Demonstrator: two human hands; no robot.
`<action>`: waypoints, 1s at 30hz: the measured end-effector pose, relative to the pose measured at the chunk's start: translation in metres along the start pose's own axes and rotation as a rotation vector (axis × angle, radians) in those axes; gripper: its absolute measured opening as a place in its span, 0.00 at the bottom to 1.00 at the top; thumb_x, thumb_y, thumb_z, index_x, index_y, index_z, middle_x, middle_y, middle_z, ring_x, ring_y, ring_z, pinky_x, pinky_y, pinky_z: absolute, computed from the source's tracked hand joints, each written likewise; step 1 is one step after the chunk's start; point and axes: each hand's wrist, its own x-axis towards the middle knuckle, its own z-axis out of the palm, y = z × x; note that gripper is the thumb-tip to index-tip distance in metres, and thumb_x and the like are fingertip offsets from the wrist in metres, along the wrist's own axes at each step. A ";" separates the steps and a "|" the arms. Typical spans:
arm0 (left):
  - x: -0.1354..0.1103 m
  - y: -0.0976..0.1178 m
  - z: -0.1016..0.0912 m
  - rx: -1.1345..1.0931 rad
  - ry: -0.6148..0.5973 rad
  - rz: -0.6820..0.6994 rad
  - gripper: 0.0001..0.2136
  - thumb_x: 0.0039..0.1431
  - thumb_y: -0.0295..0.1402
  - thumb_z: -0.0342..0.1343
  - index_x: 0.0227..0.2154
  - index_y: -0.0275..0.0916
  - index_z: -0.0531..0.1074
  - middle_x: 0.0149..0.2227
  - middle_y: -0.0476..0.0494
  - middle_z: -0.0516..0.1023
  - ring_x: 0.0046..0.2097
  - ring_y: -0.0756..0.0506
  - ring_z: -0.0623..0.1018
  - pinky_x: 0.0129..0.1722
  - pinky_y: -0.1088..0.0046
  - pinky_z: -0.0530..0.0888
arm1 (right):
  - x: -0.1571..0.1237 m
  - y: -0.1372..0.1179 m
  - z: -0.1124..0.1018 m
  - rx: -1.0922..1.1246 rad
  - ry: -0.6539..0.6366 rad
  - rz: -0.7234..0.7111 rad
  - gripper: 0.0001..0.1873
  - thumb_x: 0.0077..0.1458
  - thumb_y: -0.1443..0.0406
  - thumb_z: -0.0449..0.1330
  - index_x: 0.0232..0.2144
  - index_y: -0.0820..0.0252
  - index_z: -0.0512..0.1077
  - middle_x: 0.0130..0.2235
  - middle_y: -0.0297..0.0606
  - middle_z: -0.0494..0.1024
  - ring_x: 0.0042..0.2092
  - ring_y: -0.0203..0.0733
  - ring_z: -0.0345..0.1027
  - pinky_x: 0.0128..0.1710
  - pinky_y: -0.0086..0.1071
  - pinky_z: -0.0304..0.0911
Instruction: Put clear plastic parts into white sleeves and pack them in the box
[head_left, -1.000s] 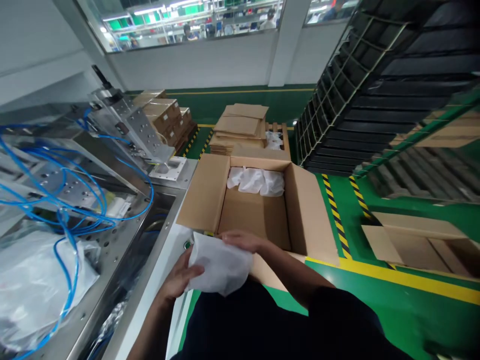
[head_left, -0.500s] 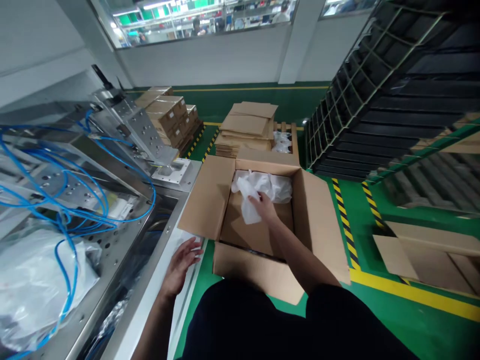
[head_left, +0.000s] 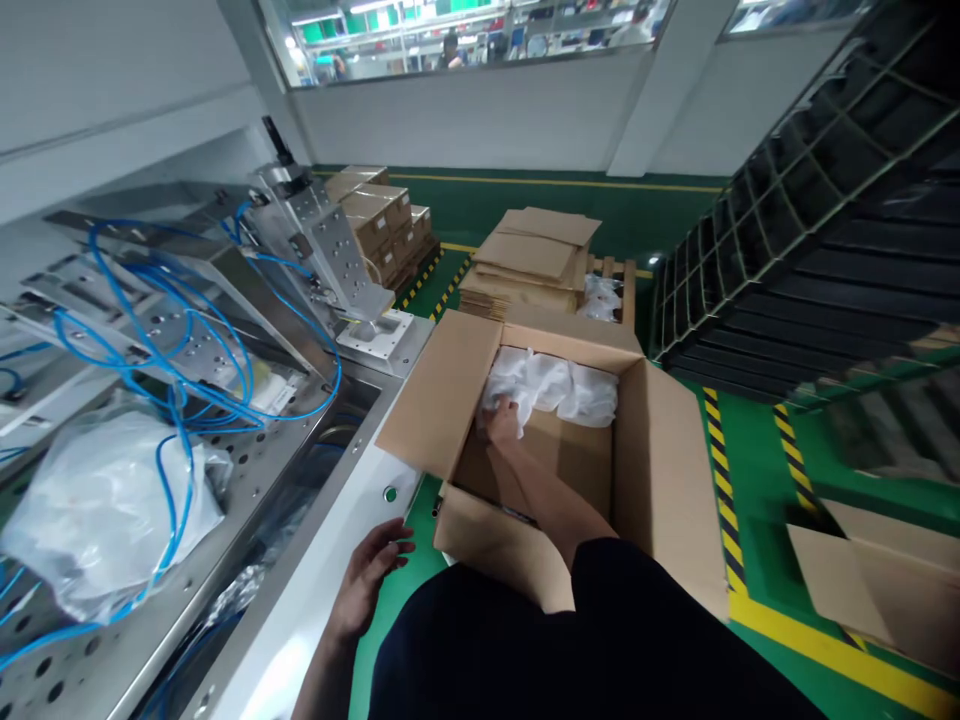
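My right hand (head_left: 501, 420) reaches down inside an open cardboard box (head_left: 631, 430), its fingers closed on the left end of the white translucent wrapping (head_left: 508, 375). Beside that, more white wrapped bundles (head_left: 581, 393) lie in a row along the far wall of the box. What the wrapping covers cannot be made out. My left hand (head_left: 371, 570) hovers between the workbench and the box, fingers apart and holding nothing.
To the left stands a metal machine (head_left: 322, 235) with blue air hoses (head_left: 217, 340) and a white plastic bag (head_left: 120, 510). Behind the box are stacked cardboard sheets (head_left: 529, 250). A tall netted rack (head_left: 795, 240) is at the right, with another open box (head_left: 885, 570) below it.
My right hand has carried the white wrapped piece toward the box's far left corner, beside the other bundles. My left hand stays open. The view has shifted left.
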 end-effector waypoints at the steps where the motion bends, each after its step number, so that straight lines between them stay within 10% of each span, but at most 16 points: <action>1: -0.002 -0.003 -0.001 -0.007 0.006 -0.006 0.30 0.58 0.53 0.70 0.58 0.40 0.78 0.58 0.32 0.80 0.56 0.32 0.80 0.54 0.59 0.76 | 0.003 0.002 0.001 -0.020 -0.023 0.058 0.26 0.62 0.67 0.64 0.61 0.70 0.69 0.51 0.51 0.73 0.40 0.44 0.70 0.40 0.35 0.64; 10: -0.017 -0.018 -0.008 -0.040 0.051 0.013 0.29 0.58 0.53 0.70 0.57 0.41 0.78 0.57 0.32 0.80 0.55 0.33 0.80 0.53 0.59 0.76 | 0.009 -0.010 -0.007 -0.059 -0.149 0.180 0.34 0.66 0.65 0.62 0.70 0.72 0.61 0.60 0.58 0.66 0.47 0.46 0.70 0.50 0.37 0.63; 18: -0.062 -0.046 -0.041 -0.100 0.148 0.077 0.28 0.60 0.52 0.68 0.58 0.42 0.77 0.58 0.33 0.79 0.56 0.34 0.80 0.55 0.59 0.75 | -0.024 -0.052 -0.068 -0.034 -0.067 0.096 0.28 0.60 0.64 0.64 0.60 0.71 0.70 0.53 0.55 0.72 0.46 0.49 0.71 0.53 0.42 0.64; 24: -0.132 -0.084 -0.064 -0.004 0.227 0.179 0.23 0.66 0.50 0.62 0.56 0.42 0.78 0.58 0.34 0.79 0.56 0.36 0.80 0.54 0.59 0.77 | -0.119 -0.121 -0.061 0.298 0.021 -0.258 0.32 0.58 0.42 0.59 0.44 0.66 0.77 0.41 0.52 0.79 0.42 0.50 0.72 0.49 0.45 0.70; 30: -0.304 -0.195 -0.092 -0.083 0.731 0.280 0.21 0.70 0.48 0.61 0.56 0.40 0.76 0.60 0.35 0.77 0.57 0.38 0.78 0.59 0.51 0.77 | -0.284 -0.221 0.015 0.446 -0.517 -0.431 0.31 0.52 0.41 0.65 0.43 0.62 0.79 0.33 0.44 0.81 0.35 0.51 0.76 0.38 0.42 0.73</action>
